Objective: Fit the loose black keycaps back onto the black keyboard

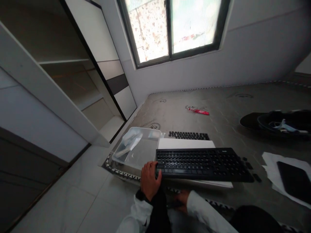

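Observation:
A black keyboard (pixel 194 161) with a number pad lies on a flat white board or box (pixel 187 143) at the edge of a mattress. My left hand (pixel 150 181) grips the keyboard's left end, fingers over the top and thumb along the near side. Below the keyboard's front edge, my right hand (pixel 184 199) is closed around a dark thing (pixel 174 204), too dim and partly hidden to name. Rows of loose black keycaps (pixel 189 135) sit behind the white board. A few more keycaps (pixel 257 178) lie beside the keyboard's right end.
Left of the keyboard stands a translucent plastic tray (pixel 143 155) with plastic bags in it. A red packet (pixel 199 111) lies farther back on the mattress (pixel 223 119). On the right are a phone-like black slab (pixel 295 179) on white paper and a dark cap (pixel 264 123) holding pale-blue material.

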Demonstrator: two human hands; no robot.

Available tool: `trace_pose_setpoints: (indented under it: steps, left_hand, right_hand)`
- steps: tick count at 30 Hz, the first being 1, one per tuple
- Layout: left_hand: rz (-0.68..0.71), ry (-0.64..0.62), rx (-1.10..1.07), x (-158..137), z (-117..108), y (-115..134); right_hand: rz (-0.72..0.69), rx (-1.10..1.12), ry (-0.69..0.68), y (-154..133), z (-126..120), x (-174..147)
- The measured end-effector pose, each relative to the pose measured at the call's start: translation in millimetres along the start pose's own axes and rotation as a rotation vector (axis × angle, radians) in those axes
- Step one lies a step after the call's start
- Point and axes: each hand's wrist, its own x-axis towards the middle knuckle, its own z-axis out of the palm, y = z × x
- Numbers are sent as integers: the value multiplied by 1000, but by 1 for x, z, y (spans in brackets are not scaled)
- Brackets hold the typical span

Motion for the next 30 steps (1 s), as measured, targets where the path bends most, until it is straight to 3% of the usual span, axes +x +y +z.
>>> trace_pose_setpoints:
  steps: [3, 6, 10, 15, 18, 24, 30]
  left_hand:
    - [63, -28, -6, -3, -3, -1]
    - [138, -57, -23, 1, -5, -6]
    - [161, -68, -47, 2, -2, -13]
    - [204, -93, -80, 2, 3, -16]
    - [195, -98, -103, 3, 1, -15]
    - [200, -138, -171, 5, -3, -21]
    - [175, -146, -212, 4, 2, -25]
  right_hand:
    - [49, -53, 15, -19, 1, -1]
    - [-34, 109, 77, -45, -3, -4]
    - [-172, 534, 247, -76, -17, -3]
    - [-205, 1160, 589, -95, -46, 18]
    - [-247, 1416, 638, -99, -71, 36]
    - [-242, 1540, 709, -98, -105, 73]
    - [-158, 1488, 665, -94, -98, 100]
